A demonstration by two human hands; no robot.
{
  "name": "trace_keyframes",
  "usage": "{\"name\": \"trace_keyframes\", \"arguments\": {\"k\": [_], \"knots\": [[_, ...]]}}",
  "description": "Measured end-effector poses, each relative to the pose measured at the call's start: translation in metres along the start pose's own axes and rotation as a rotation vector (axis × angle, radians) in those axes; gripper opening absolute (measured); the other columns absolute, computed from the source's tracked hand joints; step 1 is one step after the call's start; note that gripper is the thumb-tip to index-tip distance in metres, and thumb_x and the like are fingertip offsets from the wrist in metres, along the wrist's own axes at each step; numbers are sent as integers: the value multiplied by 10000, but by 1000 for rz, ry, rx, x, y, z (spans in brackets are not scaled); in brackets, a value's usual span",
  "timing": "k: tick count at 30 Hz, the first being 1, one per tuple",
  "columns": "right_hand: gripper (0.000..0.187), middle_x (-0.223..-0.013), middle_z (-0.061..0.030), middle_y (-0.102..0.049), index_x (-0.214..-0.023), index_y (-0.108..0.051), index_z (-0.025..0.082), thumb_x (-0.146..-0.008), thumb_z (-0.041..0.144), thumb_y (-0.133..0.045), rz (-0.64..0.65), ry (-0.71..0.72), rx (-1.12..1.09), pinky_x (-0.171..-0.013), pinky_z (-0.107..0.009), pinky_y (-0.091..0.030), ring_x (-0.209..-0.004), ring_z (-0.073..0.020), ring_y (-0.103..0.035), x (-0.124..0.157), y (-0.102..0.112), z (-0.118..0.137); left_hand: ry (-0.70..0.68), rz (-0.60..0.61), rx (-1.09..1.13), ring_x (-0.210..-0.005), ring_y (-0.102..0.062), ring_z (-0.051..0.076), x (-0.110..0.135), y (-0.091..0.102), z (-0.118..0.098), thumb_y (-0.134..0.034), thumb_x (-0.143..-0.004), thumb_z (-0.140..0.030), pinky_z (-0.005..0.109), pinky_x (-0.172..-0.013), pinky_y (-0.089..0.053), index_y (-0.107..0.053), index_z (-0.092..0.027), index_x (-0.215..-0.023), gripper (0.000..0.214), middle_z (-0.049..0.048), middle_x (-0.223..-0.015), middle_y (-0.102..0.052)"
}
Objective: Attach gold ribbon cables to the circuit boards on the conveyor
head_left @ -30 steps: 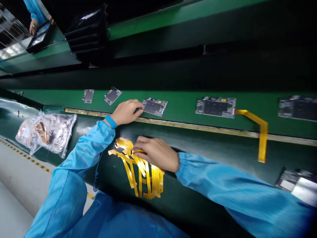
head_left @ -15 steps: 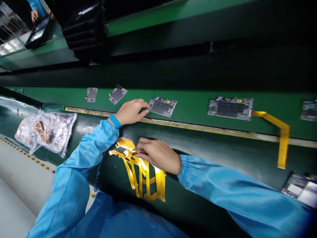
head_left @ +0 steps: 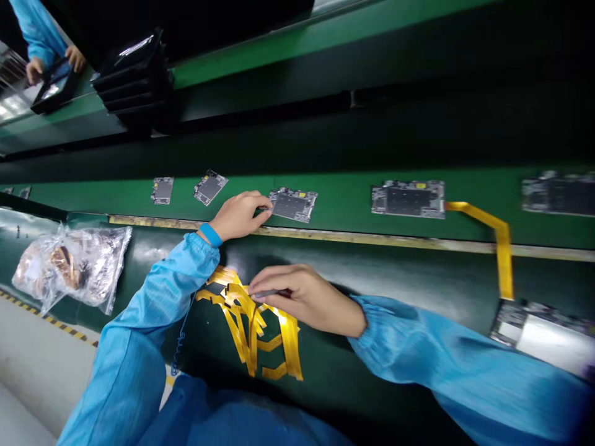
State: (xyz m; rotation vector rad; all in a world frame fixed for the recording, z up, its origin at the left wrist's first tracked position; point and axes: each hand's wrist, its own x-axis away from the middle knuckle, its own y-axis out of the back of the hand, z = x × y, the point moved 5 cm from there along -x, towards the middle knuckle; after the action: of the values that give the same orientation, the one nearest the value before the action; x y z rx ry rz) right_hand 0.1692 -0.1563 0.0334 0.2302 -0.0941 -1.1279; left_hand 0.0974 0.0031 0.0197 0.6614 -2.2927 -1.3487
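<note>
On the far green belt (head_left: pixel 344 201) | left hand (head_left: pixel 239 215) is pinching a board's (head_left: pixel 294 204) left edge | right hand (head_left: pixel 309 297) is gripping a strip (head_left: pixel 260 293) atop the near yellow pile (head_left: pixel 283 337) | tangle is likely demanding a slow, single-strip lift.

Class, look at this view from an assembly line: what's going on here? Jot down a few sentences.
A person in blue sleeves works at a green conveyor belt. The left hand touches the near corner of a circuit board on the belt. The right hand has its fingers pinched on a heap of yellow flex cables on the dark ledge in front. Further right lies a second board with a fitted flex cable trailing off it. A plastic bag lies at the left.
</note>
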Motion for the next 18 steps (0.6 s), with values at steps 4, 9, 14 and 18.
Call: {"name": "trace_keyframes", "arguments": {"k": [4,9,14,18], "knots": [[326,-867,-52,-799,-920,-783,232,-1021,480,-598,-131,-78,-37,-661,-271,-573,-729,-170,-724,17,28,17,17,-8,-9,-978,-695,208,-23,-11,-25,-566,-969,-192,324,-902,-535,-747,-185,-985,182,72,-1034,-730],[393,-871,-60,-779,-928,-757,270,-992,615,-581,-349,-196,89,-700,-341,-600,-776,-226,-723,43,86,21,91,25,-75,-982,-705,243,-54,-34,-58,-576,-978,-258,350,-846,-541,-732,-195,-958,169,88,-1066,-723],[505,-795,-59,-741,-853,-747,279,-939,742,-563,-394,-337,288,-672,-398,-579,-749,-265,-699,65,140,-6,126,74,-221,-1106,-697,307,-72,-47,-82,-566,-971,-286,402,-888,-558,-747,-176,-1104,250,134,-1176,-724],[586,-911,-84,-785,-971,-753,237,-842,799,-651,-433,-383,292,-728,-408,-581,-826,-277,-722,71,161,-42,135,89,-275,-1133,-695,324,-76,-47,-91,-559,-963,-266,416,-896,-567,-749,-148,-1140,285,158,-1211,-718]]}}
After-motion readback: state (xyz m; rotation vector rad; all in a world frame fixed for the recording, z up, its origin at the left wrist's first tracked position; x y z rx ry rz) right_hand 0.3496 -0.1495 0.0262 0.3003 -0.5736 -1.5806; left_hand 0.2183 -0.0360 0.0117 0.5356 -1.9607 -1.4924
